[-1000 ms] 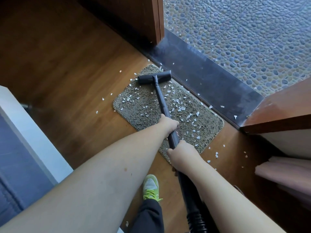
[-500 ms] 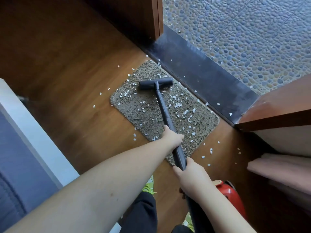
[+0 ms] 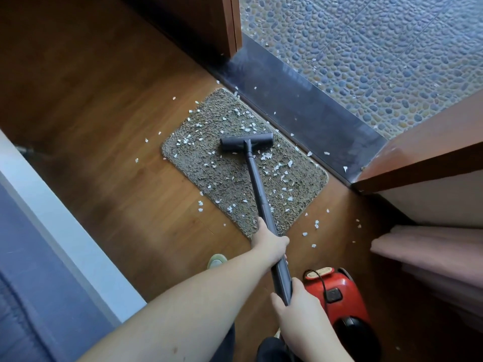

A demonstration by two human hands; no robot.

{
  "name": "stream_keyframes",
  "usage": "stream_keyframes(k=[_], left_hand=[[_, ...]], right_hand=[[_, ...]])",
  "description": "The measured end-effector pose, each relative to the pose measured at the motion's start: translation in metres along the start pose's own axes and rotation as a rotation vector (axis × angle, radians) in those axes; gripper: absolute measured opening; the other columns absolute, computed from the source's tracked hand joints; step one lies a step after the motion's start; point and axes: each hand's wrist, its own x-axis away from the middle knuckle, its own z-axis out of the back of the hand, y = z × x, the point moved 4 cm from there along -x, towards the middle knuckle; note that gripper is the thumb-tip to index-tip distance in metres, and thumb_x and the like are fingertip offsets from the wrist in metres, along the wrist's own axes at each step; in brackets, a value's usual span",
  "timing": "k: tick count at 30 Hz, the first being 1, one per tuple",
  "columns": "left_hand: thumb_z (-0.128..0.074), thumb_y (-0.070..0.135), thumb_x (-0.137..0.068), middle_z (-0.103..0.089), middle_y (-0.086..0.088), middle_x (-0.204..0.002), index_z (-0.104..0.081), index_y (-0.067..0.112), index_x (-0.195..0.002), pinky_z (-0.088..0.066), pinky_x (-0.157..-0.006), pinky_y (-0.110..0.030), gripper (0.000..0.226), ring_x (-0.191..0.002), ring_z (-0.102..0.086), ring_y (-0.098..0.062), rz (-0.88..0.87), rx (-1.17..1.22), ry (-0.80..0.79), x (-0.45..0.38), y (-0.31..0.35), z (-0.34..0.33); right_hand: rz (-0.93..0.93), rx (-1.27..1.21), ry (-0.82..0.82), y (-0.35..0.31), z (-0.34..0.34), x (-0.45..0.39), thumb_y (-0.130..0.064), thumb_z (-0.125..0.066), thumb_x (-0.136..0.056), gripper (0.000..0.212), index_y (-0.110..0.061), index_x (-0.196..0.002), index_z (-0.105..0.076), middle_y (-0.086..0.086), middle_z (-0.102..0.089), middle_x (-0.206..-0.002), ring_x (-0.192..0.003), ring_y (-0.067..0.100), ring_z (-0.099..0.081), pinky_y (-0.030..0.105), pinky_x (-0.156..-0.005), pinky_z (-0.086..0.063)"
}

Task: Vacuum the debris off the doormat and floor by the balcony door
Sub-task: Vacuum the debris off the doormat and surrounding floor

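Note:
A grey-brown doormat [image 3: 209,176] lies on the wooden floor beside the dark door threshold [image 3: 300,111]. White debris flakes [image 3: 283,176] are scattered over the mat and the floor around it. The dark vacuum nozzle [image 3: 247,141] rests on the mat's middle, its wand [image 3: 257,184] running back toward me. My left hand [image 3: 270,242] grips the wand near the mat's near edge. My right hand [image 3: 298,309] grips the wand's lower end, close to the red vacuum body [image 3: 337,293].
A pebbled balcony floor [image 3: 379,48] lies beyond the threshold. Wooden door frames stand at the top [image 3: 232,24] and right [image 3: 423,158]. A white and blue furniture edge [image 3: 52,231] runs along the left. Pinkish fabric [image 3: 428,252] lies at the right. My shoe [image 3: 217,260] is below the mat.
The nozzle has been pulled back from the mat's far edge to its middle. Both hands drew back with the wand, and the red vacuum body came into view.

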Motion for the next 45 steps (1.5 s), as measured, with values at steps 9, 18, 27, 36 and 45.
stream_keyframes(k=[9,18,27,36,45], left_hand=[[-0.062,0.024,-0.088,-0.054,-0.011,-0.126,0.008,0.034,-0.157,-0.061,-0.080,-0.048,0.099,-0.094,-0.070,-0.033,-0.025,0.001,0.008,-0.029,0.025,0.022],[-0.068,0.022,-0.077,-0.052,-0.017,-0.125,-0.010,0.029,-0.154,-0.061,-0.076,-0.050,0.097,-0.097,-0.068,-0.040,-0.035,0.095,0.017,-0.051,0.070,0.056],[-0.069,0.023,-0.075,-0.051,-0.018,-0.116,-0.025,0.018,-0.144,-0.061,-0.076,-0.052,0.082,-0.100,-0.065,-0.042,-0.050,0.065,0.033,-0.082,0.103,0.086],[-0.073,0.025,-0.072,-0.052,-0.019,-0.117,-0.029,0.020,-0.139,-0.059,-0.079,-0.057,0.080,-0.103,-0.065,-0.043,-0.057,0.064,0.047,-0.101,0.123,0.101],[-0.071,0.026,-0.068,-0.050,-0.018,-0.117,-0.029,0.021,-0.139,-0.059,-0.079,-0.056,0.083,-0.103,-0.065,-0.043,-0.051,0.060,0.044,-0.102,0.125,0.097]], right_hand=[[0.012,-0.013,0.027,-0.028,0.005,-0.026,-0.041,-0.049,-0.095,0.032,-0.015,-0.114,-0.046,0.011,-0.064,-0.111,-0.094,0.029,-0.062,0.036,-0.079,-0.053],[0.039,-0.013,0.027,-0.080,0.026,-0.049,-0.038,-0.048,-0.097,0.035,-0.011,-0.120,-0.047,0.012,-0.061,-0.120,-0.107,0.031,-0.061,0.030,-0.076,-0.042],[0.059,-0.087,0.019,-0.123,0.035,-0.077,-0.037,-0.048,-0.090,0.036,-0.009,-0.113,-0.048,0.018,-0.064,-0.110,-0.098,0.036,-0.067,0.049,-0.084,-0.056],[0.070,-0.046,0.028,-0.149,0.043,-0.089,-0.033,-0.047,-0.095,0.036,-0.006,-0.118,-0.047,0.016,-0.061,-0.117,-0.100,0.035,-0.066,0.043,-0.086,-0.055],[0.078,-0.059,0.033,-0.146,0.047,-0.088,-0.034,-0.048,-0.094,0.034,-0.006,-0.114,-0.047,0.017,-0.061,-0.115,-0.098,0.034,-0.067,0.042,-0.083,-0.056]])
